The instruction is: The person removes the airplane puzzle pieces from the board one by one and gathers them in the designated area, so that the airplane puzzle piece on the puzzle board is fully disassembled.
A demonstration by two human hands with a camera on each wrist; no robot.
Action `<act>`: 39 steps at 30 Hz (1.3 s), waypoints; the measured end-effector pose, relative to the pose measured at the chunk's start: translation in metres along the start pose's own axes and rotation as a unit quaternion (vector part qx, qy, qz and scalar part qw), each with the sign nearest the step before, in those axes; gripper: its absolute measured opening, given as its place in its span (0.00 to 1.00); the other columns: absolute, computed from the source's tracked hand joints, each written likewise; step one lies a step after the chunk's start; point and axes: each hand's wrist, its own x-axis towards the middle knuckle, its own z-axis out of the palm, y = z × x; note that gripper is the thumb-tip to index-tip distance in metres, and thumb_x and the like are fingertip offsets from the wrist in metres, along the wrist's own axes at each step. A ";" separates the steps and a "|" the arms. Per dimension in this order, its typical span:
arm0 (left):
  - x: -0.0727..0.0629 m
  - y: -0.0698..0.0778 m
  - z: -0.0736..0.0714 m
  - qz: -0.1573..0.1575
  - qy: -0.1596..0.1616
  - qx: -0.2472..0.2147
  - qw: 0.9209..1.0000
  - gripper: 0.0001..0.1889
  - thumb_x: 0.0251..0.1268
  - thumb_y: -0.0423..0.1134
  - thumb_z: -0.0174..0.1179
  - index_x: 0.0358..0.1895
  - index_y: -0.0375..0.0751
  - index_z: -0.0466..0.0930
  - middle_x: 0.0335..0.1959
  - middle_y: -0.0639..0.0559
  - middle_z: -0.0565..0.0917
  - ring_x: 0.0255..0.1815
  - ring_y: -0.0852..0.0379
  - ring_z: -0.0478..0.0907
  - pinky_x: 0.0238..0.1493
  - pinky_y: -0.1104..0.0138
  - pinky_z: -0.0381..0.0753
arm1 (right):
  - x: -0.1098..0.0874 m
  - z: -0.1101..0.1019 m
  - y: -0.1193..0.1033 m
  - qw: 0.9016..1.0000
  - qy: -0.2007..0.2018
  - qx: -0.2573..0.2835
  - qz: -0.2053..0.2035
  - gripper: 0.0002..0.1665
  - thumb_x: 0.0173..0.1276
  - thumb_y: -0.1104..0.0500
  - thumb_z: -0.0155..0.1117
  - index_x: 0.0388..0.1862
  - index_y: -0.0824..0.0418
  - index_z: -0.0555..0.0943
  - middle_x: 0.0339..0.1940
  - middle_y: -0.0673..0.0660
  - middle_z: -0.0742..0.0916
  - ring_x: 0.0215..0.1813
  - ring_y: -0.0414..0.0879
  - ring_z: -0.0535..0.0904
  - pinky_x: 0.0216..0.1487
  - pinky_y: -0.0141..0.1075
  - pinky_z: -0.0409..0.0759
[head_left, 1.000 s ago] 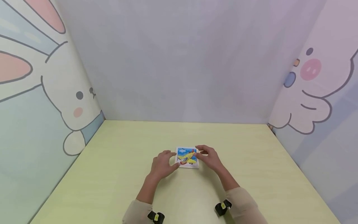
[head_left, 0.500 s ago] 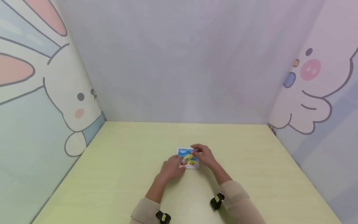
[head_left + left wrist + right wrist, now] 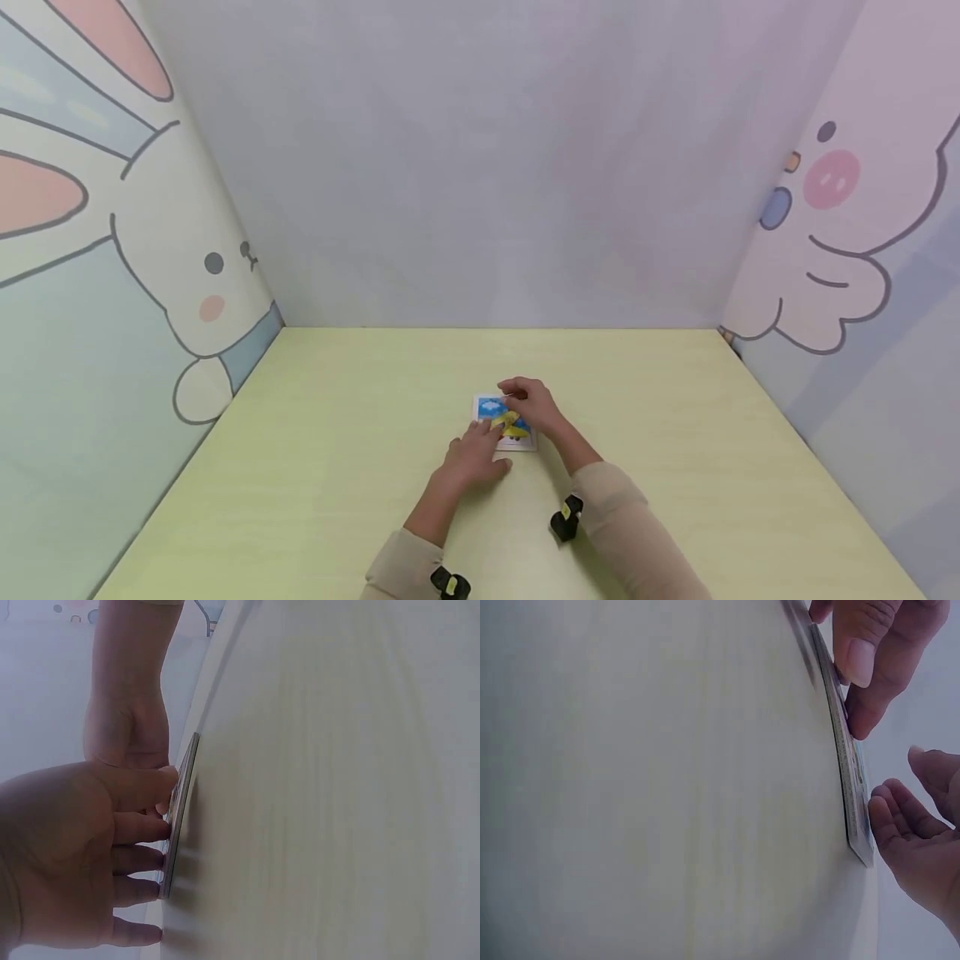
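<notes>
A small square picture board [image 3: 487, 407] lies flat on the table, printed with a yellow airplane on blue sky inside a white border. My left hand [image 3: 476, 458] is at its lower left, fingers extended onto the picture and thumb spread off to the side. In the left wrist view, the left hand's [image 3: 64, 851] fingertips meet the board [image 3: 178, 817], seen edge-on. Over the top right part is my right hand [image 3: 534, 407], its fingers loosely bent. In the right wrist view, the right hand's [image 3: 922, 851] fingertips touch or nearly touch the board [image 3: 847, 776], thumb apart from the fingers.
The pale wooden table [image 3: 337, 433] spreads around the board. A plain grey-white curtain [image 3: 487, 167] stands behind it. Side panels bear a cartoon rabbit [image 3: 165, 258] and a pink-nosed cartoon animal [image 3: 862, 242]. Black wrist devices [image 3: 566, 518] sit on both sleeves.
My left hand has moved right, its fingers now over the picture's lower left. The right hand has shifted left and away from me across the upper edge. The board has stayed nearly in place.
</notes>
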 end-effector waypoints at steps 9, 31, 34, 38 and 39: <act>0.001 0.006 0.000 -0.023 -0.010 0.026 0.999 0.31 0.62 0.50 0.58 0.65 0.36 0.66 0.67 0.40 0.64 0.67 0.40 0.57 0.54 0.41 0.64 | 0.019 0.007 0.002 0.996 -0.036 -0.052 0.060 0.14 0.61 0.63 0.64 0.47 0.63 0.82 0.37 0.53 0.82 0.41 0.48 0.76 0.44 0.41 0.76; -0.003 0.010 0.006 -0.015 0.006 0.076 0.997 0.31 0.59 0.54 0.60 0.62 0.42 0.69 0.66 0.39 0.63 0.66 0.38 0.58 0.48 0.43 0.69 | 0.031 0.023 -0.015 0.977 -0.075 -0.163 0.113 0.05 0.58 0.58 0.67 0.34 0.53 0.82 0.36 0.50 0.81 0.35 0.45 0.75 0.39 0.43 0.73; -0.004 0.011 0.005 -0.012 0.004 0.071 0.997 0.31 0.59 0.53 0.60 0.63 0.41 0.69 0.66 0.38 0.63 0.66 0.38 0.58 0.49 0.43 0.68 | 0.032 0.023 -0.018 0.974 -0.077 -0.173 0.122 0.05 0.58 0.60 0.67 0.33 0.54 0.80 0.37 0.51 0.80 0.36 0.46 0.74 0.40 0.43 0.73; -0.004 0.012 0.004 -0.009 -0.001 0.076 0.997 0.31 0.58 0.53 0.60 0.63 0.41 0.69 0.67 0.38 0.62 0.66 0.39 0.58 0.49 0.43 0.68 | 0.032 0.023 -0.021 0.972 -0.080 -0.176 0.136 0.05 0.58 0.61 0.66 0.33 0.55 0.79 0.37 0.52 0.79 0.36 0.47 0.74 0.39 0.43 0.73; -0.004 0.011 0.004 -0.008 -0.001 0.078 0.997 0.31 0.58 0.53 0.61 0.63 0.41 0.69 0.67 0.39 0.62 0.66 0.39 0.58 0.49 0.43 0.69 | 0.032 0.023 -0.021 0.971 -0.078 -0.178 0.136 0.05 0.58 0.61 0.66 0.33 0.54 0.79 0.37 0.52 0.79 0.36 0.47 0.74 0.39 0.42 0.73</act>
